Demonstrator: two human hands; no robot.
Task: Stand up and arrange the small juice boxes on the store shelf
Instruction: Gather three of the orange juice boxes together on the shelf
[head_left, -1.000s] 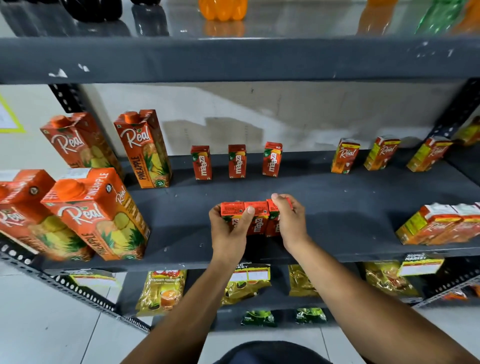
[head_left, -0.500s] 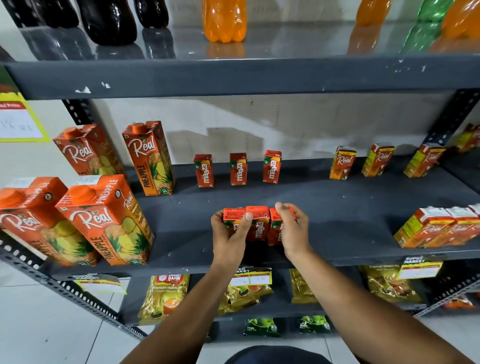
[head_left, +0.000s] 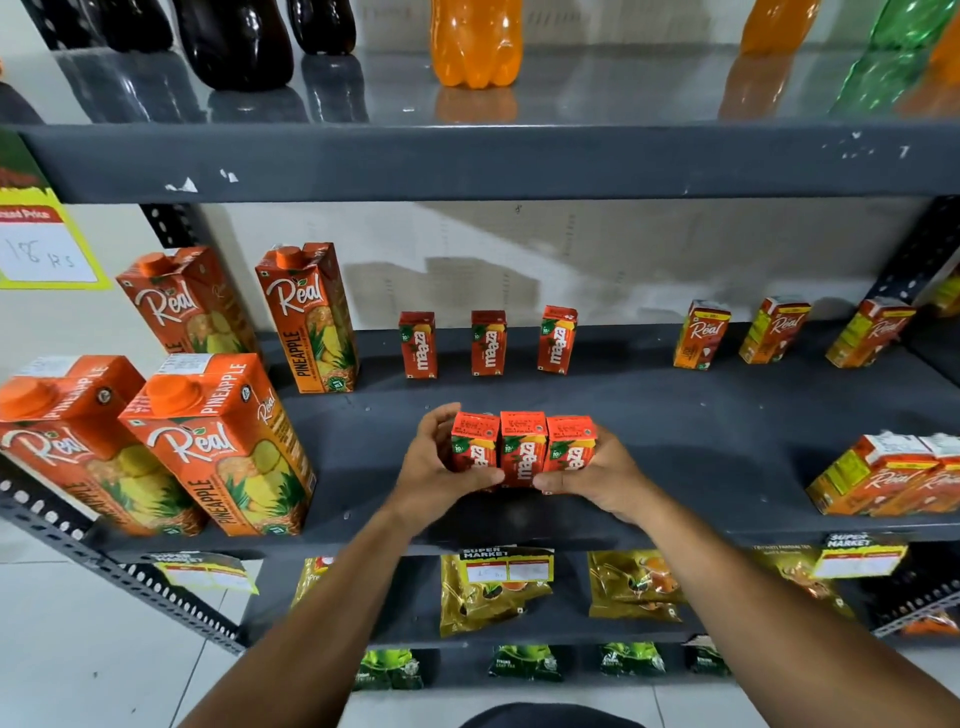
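Three small red Maaza juice boxes (head_left: 522, 447) stand upright, pressed side by side, near the front of the dark grey shelf (head_left: 675, 415). My left hand (head_left: 436, 467) clasps the left box and my right hand (head_left: 597, 473) clasps the right box, squeezing the row between them. Three more small Maaza boxes (head_left: 488, 343) stand spaced apart at the back of the same shelf. Small Real juice boxes (head_left: 701, 335) stand at the back right, and others (head_left: 883, 478) sit at the front right.
Tall Real pineapple cartons (head_left: 218, 447) fill the shelf's left side. Soda bottles (head_left: 475, 41) stand on the shelf above. Yellow snack packets (head_left: 493, 587) lie on the shelf below, with price tags (head_left: 857, 561) on the shelf edge.
My hands have slid from the tops of the three front boxes down to their sides and fronts. The boxes stay put near the shelf's front; the camera has tilted upward.
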